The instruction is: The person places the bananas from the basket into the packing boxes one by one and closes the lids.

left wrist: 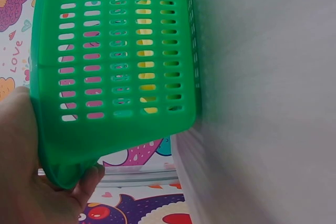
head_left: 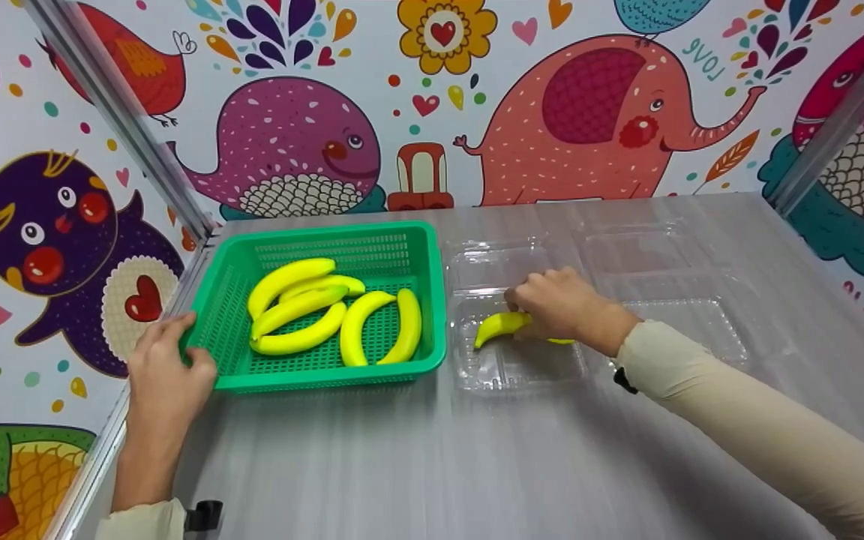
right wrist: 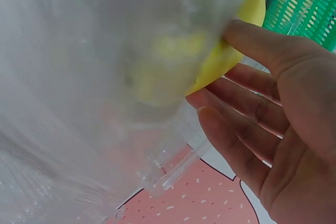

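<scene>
My left hand (head_left: 169,371) grips the front left corner of a green plastic basket (head_left: 436,300), thumb and fingers on its rim. In the left wrist view the hand (left wrist: 23,166) curls round that corner. Several yellow bananas (head_left: 301,307) lie in the basket. To the right of the basket, my right hand (head_left: 563,307) pinches a banana (head_left: 499,327) low in a clear plastic container (head_left: 514,375). The right wrist view has the thumb and fingers on either side of the banana (right wrist: 215,66); blurred clear plastic (right wrist: 105,103) covers part of it.
A second clear plastic container (head_left: 679,326) stands on the grey table (head_left: 402,465) to the right, partly behind my right forearm. Printed cartoon panels (head_left: 432,105) wall off the back and sides. A metal post (head_left: 132,112) rises at the back left.
</scene>
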`<state>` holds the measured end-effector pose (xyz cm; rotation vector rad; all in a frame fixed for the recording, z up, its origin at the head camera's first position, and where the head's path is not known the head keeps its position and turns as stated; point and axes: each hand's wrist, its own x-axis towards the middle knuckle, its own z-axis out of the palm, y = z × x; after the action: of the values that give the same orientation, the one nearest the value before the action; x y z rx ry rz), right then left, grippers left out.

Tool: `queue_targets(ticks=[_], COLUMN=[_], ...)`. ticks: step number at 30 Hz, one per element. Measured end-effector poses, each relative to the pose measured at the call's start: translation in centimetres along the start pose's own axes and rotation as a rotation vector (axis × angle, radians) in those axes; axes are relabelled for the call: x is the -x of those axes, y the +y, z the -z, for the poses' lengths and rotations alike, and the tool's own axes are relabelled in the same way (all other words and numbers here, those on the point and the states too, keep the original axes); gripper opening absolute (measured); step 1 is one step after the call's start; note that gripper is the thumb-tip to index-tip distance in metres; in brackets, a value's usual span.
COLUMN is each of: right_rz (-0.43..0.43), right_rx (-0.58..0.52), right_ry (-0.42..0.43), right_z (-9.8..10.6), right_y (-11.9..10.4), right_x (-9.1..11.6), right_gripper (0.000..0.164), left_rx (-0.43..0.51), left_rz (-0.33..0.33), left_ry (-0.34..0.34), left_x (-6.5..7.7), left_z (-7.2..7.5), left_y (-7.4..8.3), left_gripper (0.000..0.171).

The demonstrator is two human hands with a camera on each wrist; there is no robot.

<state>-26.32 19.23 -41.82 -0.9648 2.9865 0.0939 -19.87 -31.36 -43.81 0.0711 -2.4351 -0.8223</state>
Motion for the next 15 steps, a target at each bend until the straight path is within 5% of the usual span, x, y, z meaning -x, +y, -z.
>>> queue_targets(ticks=[15], right_rz=[0.007], right_rx=[0.029], right_ry=[-0.002], right_z=[0.43], right_y=[-0.09], right_x=[-0.18], right_gripper=[0.047], left_rx=[0.003], left_rz=[-0.018], left_ry=[0.027], left_x=[0.07], left_z=[-0.13], left_y=[0.01], left_gripper=[0.048])
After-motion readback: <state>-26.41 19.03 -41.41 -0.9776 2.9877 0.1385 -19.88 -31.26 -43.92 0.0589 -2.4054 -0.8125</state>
